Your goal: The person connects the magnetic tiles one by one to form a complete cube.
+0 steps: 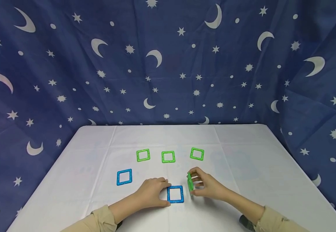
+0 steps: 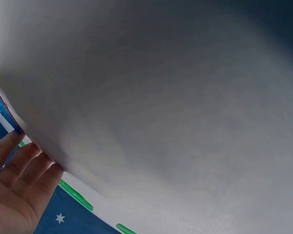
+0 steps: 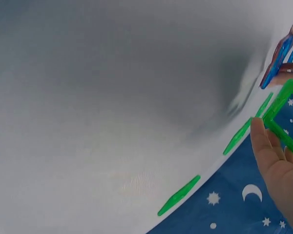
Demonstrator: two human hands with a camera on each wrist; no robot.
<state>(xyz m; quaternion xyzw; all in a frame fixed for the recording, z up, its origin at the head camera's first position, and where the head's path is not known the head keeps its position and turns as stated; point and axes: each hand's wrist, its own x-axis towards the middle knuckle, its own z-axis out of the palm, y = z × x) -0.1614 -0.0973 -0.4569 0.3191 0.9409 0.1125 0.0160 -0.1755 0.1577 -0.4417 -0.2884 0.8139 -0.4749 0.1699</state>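
A blue square magnetic tile [image 1: 175, 201] with an open middle lies flat on the white table. My left hand [image 1: 153, 192] holds it at its left side, thumb near the lower corner and index finger near the upper one. Just right of it, my right hand [image 1: 209, 186] pinches a green square tile [image 1: 190, 183] between thumb and fingers. That tile stands on edge, turned nearly side-on in the head view, apart from the blue one. In the right wrist view the green tile [image 3: 277, 101] shows its open frame. The left wrist view catches only the edge of the blue tile [image 2: 4, 109].
Toward the back lie three green square tiles, one left [image 1: 138, 157], one central [image 1: 168, 161] and one right [image 1: 196, 158]. A second blue tile [image 1: 118, 178] is on the left. A dark object [image 1: 246, 223] sits by my right sleeve. A starry blue curtain [image 1: 170, 64] hangs behind the table.
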